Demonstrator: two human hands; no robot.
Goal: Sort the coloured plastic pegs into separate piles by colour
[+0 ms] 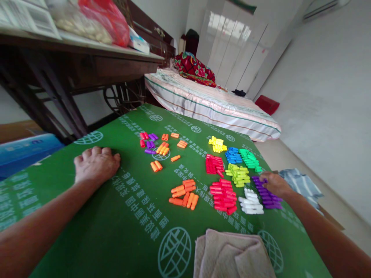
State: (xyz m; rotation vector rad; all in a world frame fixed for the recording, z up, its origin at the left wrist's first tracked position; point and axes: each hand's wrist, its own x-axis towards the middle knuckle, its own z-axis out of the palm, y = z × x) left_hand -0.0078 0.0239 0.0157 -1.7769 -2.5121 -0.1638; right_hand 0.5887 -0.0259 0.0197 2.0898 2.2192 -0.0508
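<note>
Tubes in purple point(268, 195) lie in a heap near the right edge of the green board point(95, 231). The heap is long and slants from far left to near right. Most of its little tubes lie on their sides, one next to another, pointing mostly left and right. The right hand point(274, 183) comes in from the right and its bent fingers touch the top of this heap. I cannot tell if they pinch a tube.

The left hand point(95, 164) lies palm down on the board, well apart from the heaps. Its knuckles are bent and its thumb sticks out to the right. Its fingertips are hidden, so I cannot tell if they close on something.

White tubes point(251, 201) lie just left of the purple ones, also mostly sideways. Orange tubes point(185, 193) point different ways: some lie sideways, and a pair at the near right leans up and down. One lone orange tube point(175, 158) lies almost sideways, with its right end a bit farther away.

Pale writing point(143, 216) runs in slanted lines on the board. Some says 建设美丽中国, and the line beside it has 环保建筑模板. A round globe mark point(174, 251) sits near a folded cloth point(234, 253). The print on the blue box point(29, 152) is too blurry to read.
</note>
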